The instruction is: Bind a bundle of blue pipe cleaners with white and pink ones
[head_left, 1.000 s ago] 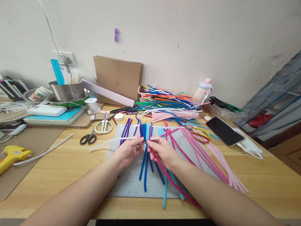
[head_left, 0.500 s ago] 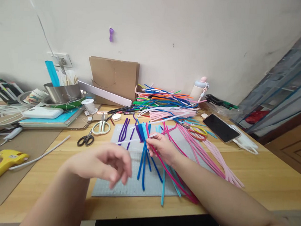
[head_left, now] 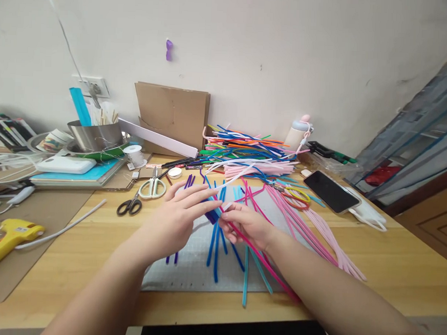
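My right hand (head_left: pixel 245 224) pinches a magenta pipe cleaner (head_left: pixel 257 247) and a small white end beside a compact row of purple and blue pipe cleaners (head_left: pixel 212 216). My left hand (head_left: pixel 181 215) reaches over this row from the left, long fingers laid on its top edge; the thumb is hidden beneath. A white pipe cleaner (head_left: pixel 236 178) sticks out past the left fingertips. Below the hands, several dark blue pipe cleaners (head_left: pixel 216 255) and light blue ones (head_left: pixel 245 278) lie across the grey cutting mat (head_left: pixel 157 281). Purple lengths (head_left: pixel 190 181) show partly behind my left hand.
A heap of mixed pipe cleaners (head_left: pixel 249 149) lies against the wall, with pink ones (head_left: pixel 327 234) fanned to the right. Left are white-handled scissors (head_left: pixel 152 188), black scissors (head_left: pixel 129 206) and a yellow glue gun (head_left: pixel 18 233). A phone (head_left: pixel 331 192) rests at right.
My left hand has moved up and right from above the mat onto the purple and blue row. That row now sits lower and tilted. My right hand keeps its pinch.
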`<state>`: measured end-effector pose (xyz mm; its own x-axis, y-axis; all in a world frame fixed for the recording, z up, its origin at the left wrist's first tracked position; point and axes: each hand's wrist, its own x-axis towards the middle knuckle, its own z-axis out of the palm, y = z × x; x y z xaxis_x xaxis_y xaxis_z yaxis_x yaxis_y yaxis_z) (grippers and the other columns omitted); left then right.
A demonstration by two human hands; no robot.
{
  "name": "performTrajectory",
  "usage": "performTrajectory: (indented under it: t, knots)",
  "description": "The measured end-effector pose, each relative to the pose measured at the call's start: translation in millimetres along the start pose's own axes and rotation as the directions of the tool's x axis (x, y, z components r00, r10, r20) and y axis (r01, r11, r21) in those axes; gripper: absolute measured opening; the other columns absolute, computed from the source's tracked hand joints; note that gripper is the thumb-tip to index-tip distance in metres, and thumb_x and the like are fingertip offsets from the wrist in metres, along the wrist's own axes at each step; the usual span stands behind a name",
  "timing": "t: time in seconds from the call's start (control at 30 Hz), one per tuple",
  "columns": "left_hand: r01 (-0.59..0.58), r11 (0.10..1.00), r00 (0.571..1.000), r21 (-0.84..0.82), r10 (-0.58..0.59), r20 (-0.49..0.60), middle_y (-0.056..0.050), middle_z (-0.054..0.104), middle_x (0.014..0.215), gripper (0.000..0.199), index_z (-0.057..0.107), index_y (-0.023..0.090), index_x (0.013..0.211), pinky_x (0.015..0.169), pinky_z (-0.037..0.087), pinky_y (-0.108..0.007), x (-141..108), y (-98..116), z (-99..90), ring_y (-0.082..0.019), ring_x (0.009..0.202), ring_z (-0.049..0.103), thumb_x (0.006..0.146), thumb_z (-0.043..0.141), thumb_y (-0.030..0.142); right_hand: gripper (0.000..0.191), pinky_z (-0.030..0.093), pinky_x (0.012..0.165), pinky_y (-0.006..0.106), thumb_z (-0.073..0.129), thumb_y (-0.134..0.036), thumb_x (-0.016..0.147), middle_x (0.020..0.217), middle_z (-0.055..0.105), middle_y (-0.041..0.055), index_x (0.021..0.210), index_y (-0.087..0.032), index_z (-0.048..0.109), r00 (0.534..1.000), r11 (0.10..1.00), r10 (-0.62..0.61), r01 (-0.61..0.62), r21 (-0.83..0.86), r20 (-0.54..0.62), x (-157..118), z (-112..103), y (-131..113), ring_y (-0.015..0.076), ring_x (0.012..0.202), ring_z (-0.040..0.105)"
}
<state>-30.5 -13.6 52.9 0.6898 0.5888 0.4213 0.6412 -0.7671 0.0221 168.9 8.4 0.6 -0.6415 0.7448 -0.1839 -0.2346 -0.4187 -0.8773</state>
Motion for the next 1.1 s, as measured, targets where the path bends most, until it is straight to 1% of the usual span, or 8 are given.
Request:
performTrajectory:
  t: [0.13,0.3,0.47,0.53,0.63,0.73,0.9,1.1]
  knots:
    - [-0.019,0.996,1.0,0.084,0.02,-0.013,0.0,0.042,0.136,0.053,0.042,0.031,0.127,0.107,0.003,-0.049,2,-7,6.4,-0.023,0.126,0.033,0.078,0.049,0.013,0.015,0.024,0.028,0.013,0.058,-0.025,0.073,0.054,0.055,-0.0036,0.07,-0.016,0.047,0.999,0.997,0.006,-0.01,0.073,0.048,0,-4,-4,0.0071,0.035,0.05]
    - [0.012,1.0,1.0,0.009,-0.012,0.021,-0.003,0.035,0.14,0.069,0.031,0.032,0.133,0.107,0.001,-0.049,2,-16,12.2,-0.026,0.129,0.027,0.072,0.063,0.03,0.015,0.02,0.027,0.012,0.055,-0.024,0.074,0.053,0.053,-0.0031,0.067,-0.014,0.048,0.999,0.986,0.024,-0.03,0.166,0.039,1,-12,-12,0.0042,0.033,0.044]
    - [-0.062,0.951,0.976,-0.302,0.121,0.183,-0.012,0.011,0.147,0.115,0.01,0.023,0.14,0.105,0.019,-0.045,-5,-22,1.7,-0.032,0.132,0.015,0.049,0.069,0.059,0.014,0.02,0.028,0.011,0.052,-0.024,0.076,0.055,0.051,-0.0031,0.068,-0.012,0.051,0.996,0.974,0.019,-0.038,0.224,0.084,1,-16,-15,0.0033,0.035,0.044]
    - [-0.02,0.956,0.989,-0.292,0.062,0.137,-0.01,0.012,0.147,0.105,0.012,0.025,0.14,0.105,0.019,-0.045,-5,-20,0.6,-0.032,0.132,0.015,0.056,0.067,0.056,0.014,0.02,0.028,0.011,0.052,-0.023,0.076,0.056,0.051,-0.0032,0.067,-0.012,0.051,0.994,0.973,0.022,-0.046,0.227,0.106,1,-16,-14,0.0027,0.034,0.042]
    - [0.113,0.991,0.993,-0.074,-0.116,-0.036,-0.005,0.028,0.143,0.064,0.029,0.029,0.135,0.106,0.005,-0.05,0,-13,9.6,-0.028,0.131,0.02,0.077,0.056,0.034,0.016,0.02,0.028,0.012,0.052,-0.024,0.076,0.055,0.051,-0.0029,0.065,-0.012,0.05,0.992,0.976,0.055,-0.078,0.202,0.117,1,-11,-9,0.0033,0.034,0.044]
    - [0.007,1.0,0.994,0.014,-0.006,-0.112,-0.001,0.049,0.13,0.04,0.048,0.031,0.122,0.106,0.002,-0.048,4,-7,24.2,-0.023,0.125,0.035,0.082,0.048,0.024,0.015,0.02,0.027,0.012,0.053,-0.025,0.076,0.054,0.053,-0.0027,0.066,-0.013,0.049,0.989,0.978,0.089,-0.11,0.178,0.122,1,-4,-3,0.0048,0.034,0.046]
    - [-0.101,0.995,0.974,0.017,0.103,-0.204,0.002,0.066,0.105,0.028,0.059,0.03,0.105,0.101,0.018,-0.041,1,-9,32.8,-0.018,0.107,0.052,0.082,0.048,0.02,0.017,0.02,0.028,0.012,0.058,-0.026,0.076,0.053,0.052,-0.0033,0.069,-0.014,0.049,0.987,0.983,0.084,-0.105,0.149,0.139,0,2,4,0.0043,0.034,0.046]
    - [-0.006,1.0,0.956,0.018,0.011,-0.292,0.0,0.068,0.096,0.024,0.064,0.029,0.096,0.09,0.028,-0.039,1,-10,28.8,-0.018,0.094,0.056,0.079,0.051,0.019,0.021,0.028,0.032,0.013,0.053,-0.033,0.081,0.053,0.052,-0.003,0.076,-0.013,0.055,0.994,0.985,0.073,-0.084,0.149,0.079,-2,2,4,0.0045,0.037,0.047]
